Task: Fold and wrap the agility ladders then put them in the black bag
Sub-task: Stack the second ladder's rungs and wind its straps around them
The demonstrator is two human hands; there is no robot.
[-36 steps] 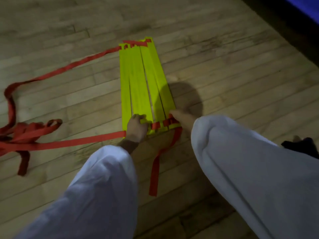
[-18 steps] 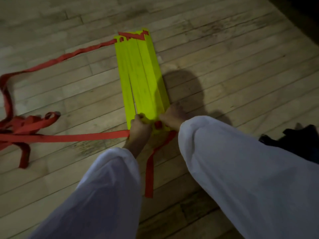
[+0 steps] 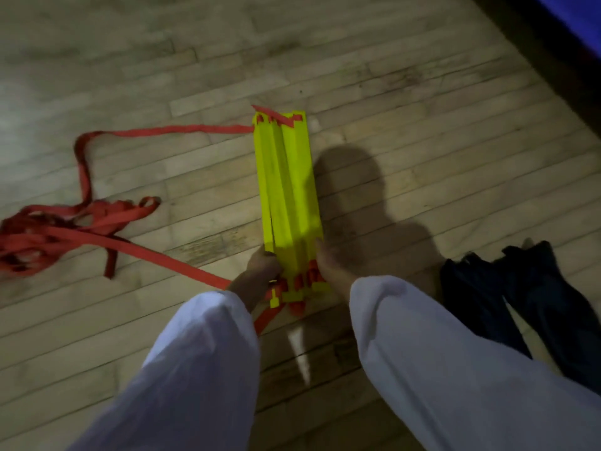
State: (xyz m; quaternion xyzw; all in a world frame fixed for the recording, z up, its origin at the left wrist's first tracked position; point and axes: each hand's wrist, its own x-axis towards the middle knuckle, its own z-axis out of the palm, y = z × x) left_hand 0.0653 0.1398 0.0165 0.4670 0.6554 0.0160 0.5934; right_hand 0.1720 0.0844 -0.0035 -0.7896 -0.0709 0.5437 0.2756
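The agility ladder's yellow rungs (image 3: 287,187) are gathered into one narrow bundle on the wooden floor, pointing away from me. My left hand (image 3: 260,271) grips the near end of the bundle from the left, and my right hand (image 3: 331,271) grips it from the right. Red straps (image 3: 302,281) show between my hands at that end. More red strap (image 3: 65,229) trails off left in a loose tangle. The black bag (image 3: 520,297) lies crumpled on the floor to my right.
A long red strap (image 3: 169,129) runs from the bundle's far end out to the left. My white sleeves (image 3: 439,369) cover the lower part of the view. A dark wall base (image 3: 553,53) crosses the upper right corner.
My hands have pressed the spread yellow rungs together into a tight bundle. The view has shifted, so more of the black bag shows on the right.
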